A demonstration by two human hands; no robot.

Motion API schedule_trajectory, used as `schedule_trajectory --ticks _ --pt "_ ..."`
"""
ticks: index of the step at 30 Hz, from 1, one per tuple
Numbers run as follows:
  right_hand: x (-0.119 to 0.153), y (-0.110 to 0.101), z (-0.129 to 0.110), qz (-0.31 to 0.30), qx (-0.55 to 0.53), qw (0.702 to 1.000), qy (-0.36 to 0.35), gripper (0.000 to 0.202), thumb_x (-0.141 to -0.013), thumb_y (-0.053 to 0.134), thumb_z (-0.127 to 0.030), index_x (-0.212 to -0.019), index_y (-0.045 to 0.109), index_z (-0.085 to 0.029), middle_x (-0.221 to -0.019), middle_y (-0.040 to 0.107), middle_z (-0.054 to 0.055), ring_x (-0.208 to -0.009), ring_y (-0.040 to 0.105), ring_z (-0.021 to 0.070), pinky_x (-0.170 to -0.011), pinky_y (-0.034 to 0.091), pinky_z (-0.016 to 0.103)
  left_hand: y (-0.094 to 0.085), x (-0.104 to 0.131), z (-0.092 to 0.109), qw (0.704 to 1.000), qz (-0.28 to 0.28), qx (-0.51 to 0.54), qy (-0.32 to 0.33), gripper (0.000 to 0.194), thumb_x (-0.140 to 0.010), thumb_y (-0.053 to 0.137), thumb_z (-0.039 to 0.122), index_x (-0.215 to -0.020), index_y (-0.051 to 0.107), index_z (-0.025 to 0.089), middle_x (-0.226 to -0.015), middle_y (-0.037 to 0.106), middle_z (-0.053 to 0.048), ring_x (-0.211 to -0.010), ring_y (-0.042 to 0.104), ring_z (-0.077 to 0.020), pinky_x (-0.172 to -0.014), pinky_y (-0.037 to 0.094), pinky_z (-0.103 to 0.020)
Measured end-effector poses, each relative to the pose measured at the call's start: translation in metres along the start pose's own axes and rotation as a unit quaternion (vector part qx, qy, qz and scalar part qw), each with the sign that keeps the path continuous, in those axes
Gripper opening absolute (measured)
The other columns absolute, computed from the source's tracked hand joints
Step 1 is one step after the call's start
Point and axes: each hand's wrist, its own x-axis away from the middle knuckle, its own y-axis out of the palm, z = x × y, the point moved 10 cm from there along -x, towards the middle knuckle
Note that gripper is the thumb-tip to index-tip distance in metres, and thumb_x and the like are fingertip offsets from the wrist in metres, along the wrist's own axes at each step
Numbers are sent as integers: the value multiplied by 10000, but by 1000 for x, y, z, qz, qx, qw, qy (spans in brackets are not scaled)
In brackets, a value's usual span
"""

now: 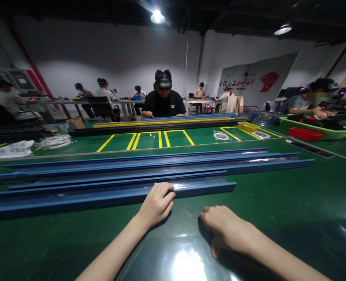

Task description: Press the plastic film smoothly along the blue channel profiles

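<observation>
— How many blue channels (pixel 190 191)?
— Hard to count exactly; several, with edges running together, lying lengthwise across the green surface (pixel 278 199), ahead of both hands.
— And the left hand (pixel 159 203)?
— Rests on the near edge of the closest channel, fingers bent and close together. Can't tell about any grip.
— The right hand (pixel 227 228)?
— Lies on the surface, just apart from that channel, fingers curled under. Can't see into the palm.
— Any containers?
— Three at far right: one yellow tray (pixel 248 127), one red tray (pixel 305 134), one light green tray (pixel 331 133). Dark items in the green; can't make out contents of the other two.
— Anything near the yellow?
— Two white coils, one (pixel 221 136) to the left, another (pixel 261 135) just beside. Also see a person in black (pixel 164 104) across the surface.
</observation>
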Motion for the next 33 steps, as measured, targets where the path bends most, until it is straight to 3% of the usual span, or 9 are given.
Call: schedule_trajectory --ticks 3,5,10,13,16,20,25,29,33 --pt "-1 -3 8 19 -6 1000 9 391 -503 692 -354 -824 592 -154 -812 626 99 -716 592 252 -525 366 279 -24 -15 9 999 9 23 -26 195 -787 352 137 -779 546 158 -857 552 -65 -862 473 -171 -767 368 -320" --pt "-3 -2 13 24 -8 1000 9 448 -492 697 -395 -850 583 -150 -838 622 102 -743 588 245 -536 363 272 -26 -24 11 995 -53 33 -72 215 -809 332 170 -803 547 177 -818 559 -40 -792 487 -155 -727 368 -307" --pt "-9 -2 24 42 -17 999 17 392 -537 660 -442 -801 592 -161 -817 624 85 -721 588 214 -515 329 248 12 -6 18 938 -309 70 -141 222 -785 450 360 -939 546 232 -885 582 -13 -820 531 -173 -711 386 -284" --pt "-9 -1 25 29 -16 999 19 393 -537 655 -443 -797 597 -154 -792 632 88 -718 589 213 -498 305 243 29 10 17 911 -380 61 -149 375 -712 532 459 -1001 537 221 -937 579 -45 -851 540 -215 -703 398 -298" --pt "-5 -4 26 19 -9 1000 15 410 -545 647 -425 -836 596 -141 -759 638 90 -692 586 211 -482 278 244 35 17 14 900 -401 63 -158 466 -664 562 509 -1018 532 206 -946 584 -63 -861 545 -235 -695 401 -301" --pt "4 -15 27 26 -35 999 -24 172 -644 569 -318 -731 610 -176 -694 637 43 -667 569 171 -493 261 237 35 20 11 888 -415 95 -174 425 -642 577 514 -944 553 216 -870 609 -38 -789 565 -209 -618 391 -257" --pt "14 -56 65 151 -10 987 59 145 -689 441 -132 -747 561 -189 -767 616 31 -715 531 144 -559 259 238 22 17 -10 887 -387 117 -225 209 -690 540 414 -802 559 238 -670 594 25 -640 550 -161 -514 325 -219" --pt "34 -93 102 292 101 930 200 198 -697 377 -66 -772 523 -178 -798 587 57 -754 480 174 -631 242 284 -1 11 -36 887 -352 137 -266 171 -727 466 370 -769 539 221 -635 577 39 -607 527 -134 -511 310 -206" --pt "51 -109 114 403 172 861 258 233 -752 332 -80 -832 531 -171 -803 566 75 -828 436 219 -758 238 353 -26 11 -61 885 -343 100 -298 163 -732 436 333 -685 526 206 -615 573 37 -589 518 -131 -505 301 -204"
